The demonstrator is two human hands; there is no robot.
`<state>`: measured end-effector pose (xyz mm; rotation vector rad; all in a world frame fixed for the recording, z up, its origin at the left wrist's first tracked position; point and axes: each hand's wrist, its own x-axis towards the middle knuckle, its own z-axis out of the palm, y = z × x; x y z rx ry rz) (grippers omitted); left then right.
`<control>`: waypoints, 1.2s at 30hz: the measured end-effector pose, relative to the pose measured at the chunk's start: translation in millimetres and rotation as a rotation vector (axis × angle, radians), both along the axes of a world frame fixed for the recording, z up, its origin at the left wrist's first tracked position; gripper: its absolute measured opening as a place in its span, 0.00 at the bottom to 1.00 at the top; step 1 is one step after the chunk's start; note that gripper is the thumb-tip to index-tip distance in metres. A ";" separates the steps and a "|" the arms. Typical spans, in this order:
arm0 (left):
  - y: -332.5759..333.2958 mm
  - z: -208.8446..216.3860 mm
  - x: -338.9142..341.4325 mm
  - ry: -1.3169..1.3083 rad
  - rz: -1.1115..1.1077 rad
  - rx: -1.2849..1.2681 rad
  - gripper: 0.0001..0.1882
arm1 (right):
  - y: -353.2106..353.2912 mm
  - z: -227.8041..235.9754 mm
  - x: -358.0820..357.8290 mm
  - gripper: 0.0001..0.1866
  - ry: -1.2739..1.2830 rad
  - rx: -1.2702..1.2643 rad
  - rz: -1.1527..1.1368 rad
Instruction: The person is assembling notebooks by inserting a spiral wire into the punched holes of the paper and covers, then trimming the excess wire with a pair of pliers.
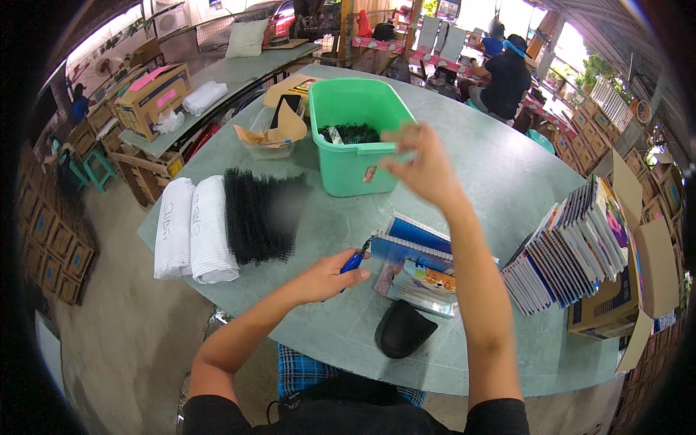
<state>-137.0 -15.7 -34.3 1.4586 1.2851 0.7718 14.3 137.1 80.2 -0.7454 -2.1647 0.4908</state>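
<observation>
My left hand [333, 276] is closed round blue-handled pliers [353, 262], whose dark jaws point up beside the spiral notebooks. A blue spiral notebook [413, 253] lies on the table, with another blue one partly beneath it. Just nearer is a notebook with a cartoon animal cover [429, 281]. My right hand [420, 159] is raised at the right front rim of a green plastic bin [355, 172]. Motion blurs its fingers, so I cannot make out whether they hold anything. Inside the bin is a heap of black coil pieces [355, 133] with a pale strip among them.
Black binding coils [261, 216] lie bundled left, beside white wrapped rolls [210, 230]. A black computer mouse-shaped object [404, 330] sits near the front edge. Stacked spiral notebooks [573, 250] lean by an open carton [610, 308]. A clear tub [272, 145] stands behind; people sit farther off.
</observation>
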 end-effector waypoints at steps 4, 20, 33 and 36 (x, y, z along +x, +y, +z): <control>-1.5 -32.8 -23.2 0.182 -0.025 0.300 0.26 | -11.6 29.1 39.2 0.25 -0.110 0.292 -0.121; 2.6 -117.4 -4.0 0.756 0.265 0.754 0.24 | -78.9 -120.5 183.7 0.18 0.510 -0.528 -0.249; 0.4 -116.9 -1.8 0.816 0.300 0.767 0.27 | -108.3 -131.8 134.8 0.08 0.451 -0.261 -0.553; 3.9 -123.3 -2.2 0.826 0.313 0.820 0.27 | -113.5 -128.4 120.9 0.08 0.437 0.088 -0.424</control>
